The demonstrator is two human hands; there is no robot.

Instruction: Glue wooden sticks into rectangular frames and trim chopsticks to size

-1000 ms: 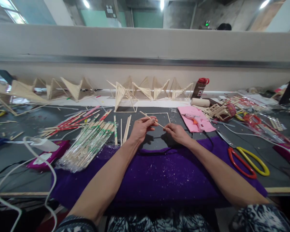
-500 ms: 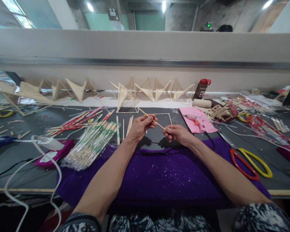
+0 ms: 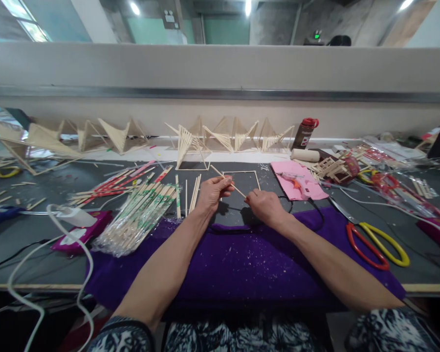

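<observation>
Both hands hold one thin wooden stick (image 3: 236,188) above the dark table. My left hand (image 3: 213,192) pinches it near its middle, fingers curled. My right hand (image 3: 264,206) grips its lower right end, fingers closed. The stick slants up to the left, its free tip near a square stick frame (image 3: 257,178) lying flat on the table behind my hands. A purple cloth (image 3: 242,264) lies under my forearms.
A bag of wrapped chopsticks (image 3: 137,217) and loose sticks (image 3: 193,188) lie left. Finished stick models (image 3: 220,137) line the back wall. A glue gun on pink paper (image 3: 296,182), red-and-yellow scissors (image 3: 376,239), a bottle (image 3: 304,132) and white cable (image 3: 55,244) surround me.
Both hands stayed on the stick; the right hand slid slightly left and down, and the stick lies a little flatter. My view shifted slightly.
</observation>
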